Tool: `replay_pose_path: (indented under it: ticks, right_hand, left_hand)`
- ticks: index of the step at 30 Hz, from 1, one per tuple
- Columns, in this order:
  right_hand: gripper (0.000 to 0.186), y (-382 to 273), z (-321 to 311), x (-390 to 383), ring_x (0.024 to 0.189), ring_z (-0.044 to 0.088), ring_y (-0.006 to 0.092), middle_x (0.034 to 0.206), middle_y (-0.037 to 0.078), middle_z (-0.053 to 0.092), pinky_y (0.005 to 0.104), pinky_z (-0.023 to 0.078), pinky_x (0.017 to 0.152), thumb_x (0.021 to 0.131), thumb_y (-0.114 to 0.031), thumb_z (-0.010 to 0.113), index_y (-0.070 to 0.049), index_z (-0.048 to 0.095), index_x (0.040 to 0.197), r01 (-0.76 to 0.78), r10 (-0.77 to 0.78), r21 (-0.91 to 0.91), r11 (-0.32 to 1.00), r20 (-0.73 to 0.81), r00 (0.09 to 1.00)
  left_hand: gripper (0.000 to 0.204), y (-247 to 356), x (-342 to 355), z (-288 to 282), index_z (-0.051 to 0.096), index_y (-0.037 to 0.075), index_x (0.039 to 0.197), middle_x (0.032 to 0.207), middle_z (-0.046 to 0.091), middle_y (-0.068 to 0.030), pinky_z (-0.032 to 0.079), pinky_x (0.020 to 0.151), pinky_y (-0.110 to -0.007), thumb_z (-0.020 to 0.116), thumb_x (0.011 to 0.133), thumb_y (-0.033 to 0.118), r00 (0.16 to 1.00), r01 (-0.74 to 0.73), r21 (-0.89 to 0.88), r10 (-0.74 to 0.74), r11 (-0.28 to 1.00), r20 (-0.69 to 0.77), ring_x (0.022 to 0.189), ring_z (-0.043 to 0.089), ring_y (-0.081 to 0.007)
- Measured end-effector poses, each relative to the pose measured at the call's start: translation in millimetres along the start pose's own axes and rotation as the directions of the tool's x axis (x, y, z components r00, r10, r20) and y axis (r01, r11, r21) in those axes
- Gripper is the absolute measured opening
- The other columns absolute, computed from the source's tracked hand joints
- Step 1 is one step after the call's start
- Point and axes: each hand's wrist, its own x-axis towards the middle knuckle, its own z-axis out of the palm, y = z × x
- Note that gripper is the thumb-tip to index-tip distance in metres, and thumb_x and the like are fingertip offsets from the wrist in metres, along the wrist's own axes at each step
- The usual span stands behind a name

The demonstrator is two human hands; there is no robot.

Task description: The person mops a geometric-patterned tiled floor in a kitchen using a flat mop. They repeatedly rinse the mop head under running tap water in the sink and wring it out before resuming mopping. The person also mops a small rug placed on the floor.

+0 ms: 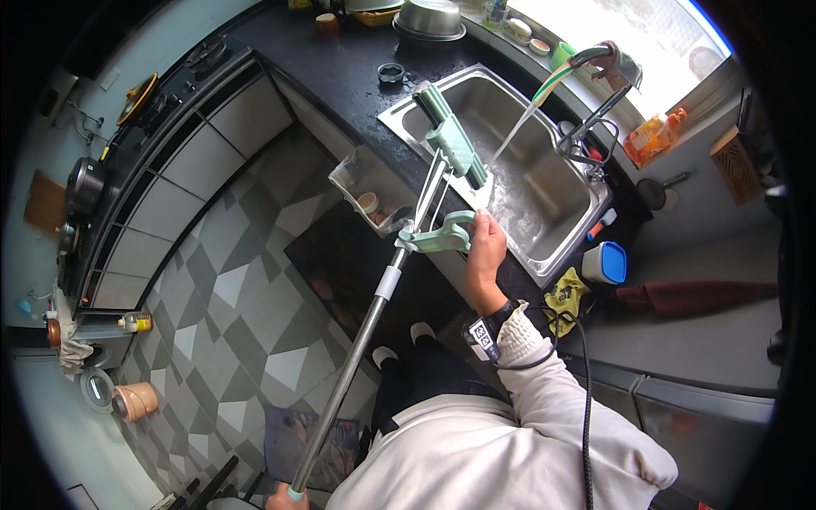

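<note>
A squeeze mop point(348, 374) with a steel pole slants from the lower edge up to the sink. Its pale green head point(453, 144) rests at the near left rim of the steel sink point(561, 174). With my right hand point(486, 259) I grip the looped end of the mop's green lever point(438, 237). My left hand point(287, 499) closes round the lower end of the pole, partly cut off by the picture's edge. Water point(513, 134) streams from a green-striped hose point(552, 82) into the basin, to the right of the mop head.
A bin point(365, 191) hangs below the counter point(340, 89). A black ring point(391, 73) and a metal basin point(431, 19) stand on the counter. Right of the sink are a blue-lidded tub point(605, 263) and a yellow-green cloth point(565, 299). A black cable point(586, 408) runs along my right arm.
</note>
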Motion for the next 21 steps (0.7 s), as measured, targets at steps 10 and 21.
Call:
replay_pose_path:
  ticks: [10, 21]
  right_hand:
    - [0.035, 33, 56, 89, 0.083, 0.057, 0.0273, 0.093, 0.007, 0.061, 0.0373, 0.044, 0.071, 0.080, -0.041, 0.044, -0.015, 0.058, 0.098, 0.239, -0.233, -0.415, 0.878, 0.065, 0.970]
    - [0.073, 76, 122, 89, 0.116, 0.034, 0.0425, 0.128, 0.027, 0.029, 0.0481, 0.030, 0.094, 0.072, -0.058, 0.052, -0.004, 0.041, 0.121, 0.204, -0.025, -0.469, 0.859, 0.360, 0.933]
  left_hand:
    - [0.035, -18, -41, 8, 0.060, 0.003, 0.097, 0.060, 0.055, -0.0199, 0.042, 0.051, -0.044, 0.061, 0.066, 0.020, 0.977, -0.088, -0.033, 0.093, 0.996, 0.191, 0.055, 0.054, -0.0366]
    - [0.032, -1, -26, -14, 0.060, 0.001, 0.094, 0.065, 0.058, -0.0209, 0.043, 0.058, -0.048, 0.061, 0.069, 0.021, 0.989, -0.041, -0.038, 0.046, 0.998, 0.143, 0.063, 0.055, -0.0399]
